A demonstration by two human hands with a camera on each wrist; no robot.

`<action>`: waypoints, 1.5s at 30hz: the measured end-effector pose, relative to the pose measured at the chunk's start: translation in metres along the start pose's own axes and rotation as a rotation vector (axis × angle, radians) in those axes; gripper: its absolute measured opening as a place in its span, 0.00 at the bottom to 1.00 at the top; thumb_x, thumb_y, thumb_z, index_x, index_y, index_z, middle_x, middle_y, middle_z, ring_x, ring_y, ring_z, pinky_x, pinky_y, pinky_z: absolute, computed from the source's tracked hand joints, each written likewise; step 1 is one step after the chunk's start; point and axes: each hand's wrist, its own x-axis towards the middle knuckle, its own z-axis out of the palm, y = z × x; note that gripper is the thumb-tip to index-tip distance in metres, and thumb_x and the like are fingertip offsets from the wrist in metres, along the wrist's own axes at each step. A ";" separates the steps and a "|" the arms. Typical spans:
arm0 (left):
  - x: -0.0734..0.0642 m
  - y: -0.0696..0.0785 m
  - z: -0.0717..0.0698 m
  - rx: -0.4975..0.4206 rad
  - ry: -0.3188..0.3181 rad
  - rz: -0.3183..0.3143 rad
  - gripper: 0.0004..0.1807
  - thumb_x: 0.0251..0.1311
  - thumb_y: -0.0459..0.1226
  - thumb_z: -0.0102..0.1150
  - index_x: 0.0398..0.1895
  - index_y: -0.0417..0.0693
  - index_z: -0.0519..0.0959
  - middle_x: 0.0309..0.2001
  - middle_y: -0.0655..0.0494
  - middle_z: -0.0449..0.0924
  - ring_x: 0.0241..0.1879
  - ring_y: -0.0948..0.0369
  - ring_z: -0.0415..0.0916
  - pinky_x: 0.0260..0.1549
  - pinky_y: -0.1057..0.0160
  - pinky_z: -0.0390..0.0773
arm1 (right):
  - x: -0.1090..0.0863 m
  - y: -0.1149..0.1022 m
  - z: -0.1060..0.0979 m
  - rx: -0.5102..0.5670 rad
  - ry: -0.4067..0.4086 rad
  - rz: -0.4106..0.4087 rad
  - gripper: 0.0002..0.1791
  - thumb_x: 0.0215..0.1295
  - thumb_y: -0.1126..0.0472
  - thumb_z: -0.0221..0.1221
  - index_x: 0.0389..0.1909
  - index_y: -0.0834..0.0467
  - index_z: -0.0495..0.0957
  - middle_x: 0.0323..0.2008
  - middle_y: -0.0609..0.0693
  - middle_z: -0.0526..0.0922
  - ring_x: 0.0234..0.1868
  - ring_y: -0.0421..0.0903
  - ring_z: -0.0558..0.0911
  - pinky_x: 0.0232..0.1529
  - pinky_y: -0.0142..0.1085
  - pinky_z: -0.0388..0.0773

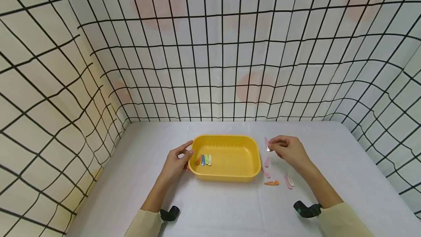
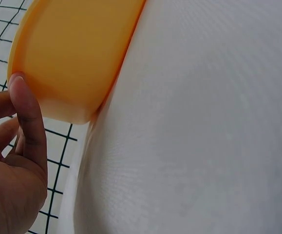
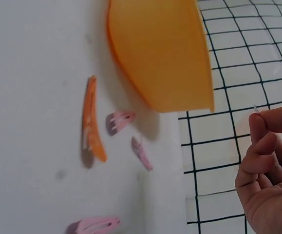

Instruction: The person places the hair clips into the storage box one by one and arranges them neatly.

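My left hand (image 1: 175, 162) grips the left end of a yellow plastic tray (image 1: 227, 177), thumb at the rim and other fingers outside the wall. Inside the tray, toward its left end, lie snap hair clips in a row: an orange clip (image 1: 198, 160), a blue clip (image 1: 203, 160), a green clip (image 1: 207, 160) and a white clip (image 1: 210, 160). Beyond the tray's right end, my right hand (image 1: 289, 151) pinches a pink hair clip (image 1: 266, 142) between thumb and forefinger. Only a thin pale tip of it shows in the right wrist view.
Right of the tray, loose on the white cloth (image 1: 230, 207), are a pink clip (image 1: 267, 162), another pink clip (image 1: 265, 173), an orange clip (image 1: 271, 183), and a third pink clip (image 1: 287, 182) beside a whitish clip (image 1: 290, 179). Black wire mesh (image 1: 210, 54) encloses the back and sides.
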 end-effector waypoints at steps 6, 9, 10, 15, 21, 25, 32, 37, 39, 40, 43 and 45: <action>0.000 0.001 -0.001 -0.008 -0.005 0.007 0.25 0.71 0.43 0.63 0.70 0.60 0.77 0.42 0.40 0.77 0.16 0.59 0.73 0.19 0.68 0.81 | 0.005 -0.018 0.008 0.058 -0.001 -0.039 0.13 0.71 0.55 0.64 0.45 0.62 0.84 0.32 0.50 0.86 0.27 0.43 0.74 0.26 0.30 0.72; 0.000 0.000 0.000 -0.013 -0.005 0.005 0.25 0.70 0.43 0.63 0.70 0.59 0.76 0.42 0.40 0.77 0.16 0.59 0.73 0.19 0.68 0.81 | 0.007 -0.026 0.016 0.082 -0.011 -0.041 0.12 0.71 0.56 0.64 0.44 0.61 0.84 0.33 0.51 0.86 0.27 0.42 0.74 0.26 0.29 0.73; 0.000 0.000 0.000 -0.014 -0.006 0.004 0.25 0.70 0.43 0.64 0.70 0.59 0.76 0.42 0.41 0.77 0.16 0.59 0.73 0.19 0.68 0.81 | 0.008 -0.028 0.018 0.088 -0.016 -0.043 0.12 0.71 0.56 0.64 0.44 0.61 0.84 0.33 0.52 0.86 0.27 0.43 0.74 0.26 0.29 0.73; 0.001 0.000 0.000 -0.008 -0.005 -0.001 0.26 0.70 0.43 0.64 0.71 0.59 0.76 0.42 0.41 0.77 0.16 0.59 0.73 0.19 0.68 0.81 | 0.009 -0.037 0.032 0.122 -0.030 -0.032 0.11 0.70 0.57 0.64 0.44 0.62 0.85 0.32 0.54 0.86 0.28 0.44 0.74 0.27 0.29 0.73; 0.001 0.002 -0.002 -0.004 -0.011 -0.001 0.25 0.71 0.43 0.63 0.70 0.61 0.77 0.42 0.41 0.77 0.17 0.58 0.73 0.20 0.68 0.81 | 0.015 -0.044 0.051 0.173 -0.040 0.006 0.11 0.69 0.58 0.65 0.45 0.61 0.85 0.34 0.52 0.88 0.30 0.44 0.75 0.30 0.28 0.76; 0.001 0.002 -0.001 0.003 -0.006 -0.015 0.25 0.71 0.43 0.63 0.70 0.61 0.76 0.43 0.41 0.77 0.17 0.58 0.73 0.20 0.69 0.82 | 0.018 -0.049 0.063 0.188 -0.052 -0.011 0.09 0.68 0.60 0.65 0.43 0.60 0.86 0.33 0.54 0.89 0.28 0.45 0.75 0.29 0.28 0.75; 0.001 -0.002 0.000 0.013 0.009 -0.028 0.26 0.71 0.43 0.63 0.71 0.60 0.76 0.44 0.39 0.77 0.16 0.59 0.72 0.19 0.68 0.81 | 0.020 -0.056 0.077 0.150 -0.052 -0.035 0.08 0.68 0.60 0.64 0.41 0.58 0.87 0.32 0.52 0.89 0.26 0.45 0.74 0.26 0.28 0.73; 0.002 -0.003 0.000 0.017 0.010 -0.026 0.26 0.71 0.43 0.63 0.71 0.59 0.75 0.45 0.39 0.77 0.16 0.60 0.72 0.19 0.68 0.82 | 0.024 -0.056 0.084 0.167 -0.073 -0.059 0.08 0.68 0.61 0.64 0.42 0.59 0.87 0.32 0.56 0.89 0.23 0.42 0.72 0.24 0.28 0.70; 0.002 -0.003 0.000 0.016 0.007 -0.018 0.26 0.71 0.43 0.63 0.71 0.59 0.76 0.44 0.39 0.77 0.17 0.59 0.72 0.20 0.68 0.81 | 0.025 -0.056 0.088 0.166 -0.079 -0.057 0.08 0.68 0.61 0.65 0.42 0.59 0.87 0.31 0.55 0.89 0.22 0.42 0.72 0.24 0.28 0.70; 0.002 -0.003 -0.001 0.014 0.004 -0.014 0.26 0.71 0.44 0.63 0.71 0.60 0.76 0.44 0.40 0.77 0.17 0.59 0.73 0.20 0.68 0.81 | 0.026 -0.056 0.090 0.165 -0.080 -0.054 0.07 0.67 0.61 0.65 0.42 0.59 0.87 0.31 0.55 0.89 0.22 0.42 0.72 0.24 0.28 0.70; 0.001 -0.002 -0.001 0.010 -0.002 -0.001 0.25 0.71 0.44 0.63 0.70 0.60 0.76 0.42 0.41 0.77 0.17 0.58 0.73 0.20 0.68 0.82 | 0.029 -0.057 0.097 0.141 -0.078 -0.034 0.07 0.66 0.61 0.66 0.42 0.59 0.88 0.31 0.56 0.89 0.22 0.42 0.73 0.25 0.28 0.71; 0.001 -0.001 -0.001 0.007 -0.007 0.005 0.25 0.71 0.44 0.63 0.70 0.61 0.76 0.41 0.42 0.77 0.17 0.58 0.74 0.20 0.68 0.82 | 0.031 -0.058 0.102 0.120 -0.075 -0.024 0.07 0.65 0.61 0.66 0.41 0.59 0.88 0.33 0.58 0.90 0.23 0.42 0.73 0.26 0.28 0.72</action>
